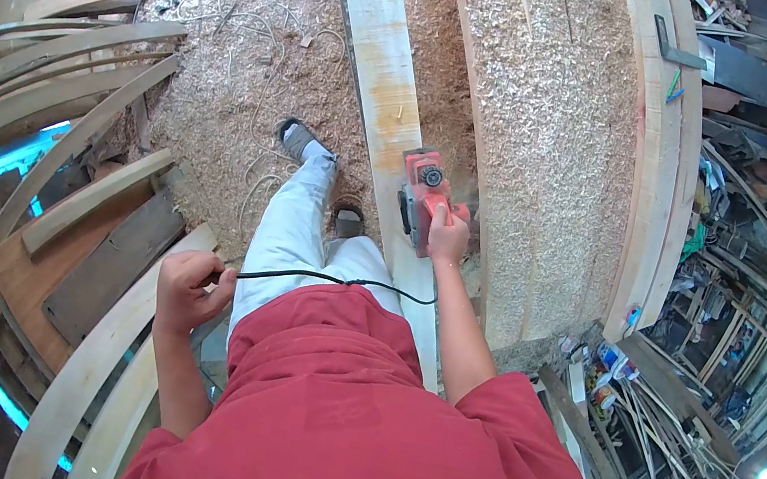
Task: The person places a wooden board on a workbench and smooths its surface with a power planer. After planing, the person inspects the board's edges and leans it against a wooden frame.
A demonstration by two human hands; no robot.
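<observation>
Red cloth of the person's shirt [344, 416] filled the nearest part of the view. Just beyond it, the left hand [186, 286] was closed around the black power cord [326, 279], holding it up beside the hip. The cord ran across the lap toward the right arm. Further out, the right hand [448, 235] was wrapped around the handle of a red electric planer [423, 197], fingers curled tight on it. The planer sat flat on a long pale plank [384, 87], near the plank's closer stretch, where the wood showed a yellowish patch just ahead of the tool. The person's legs in light trousers [295, 225] stood to the left of the plank, shoes planted in thick wood shavings [224, 40] covering the floor. Curved wooden ribs [56, 73] lay stacked at the left. To the right of the plank, a broad workbench [553, 136] was heaped with shavings, and a metal square [674, 47] rested near its far edge.
</observation>
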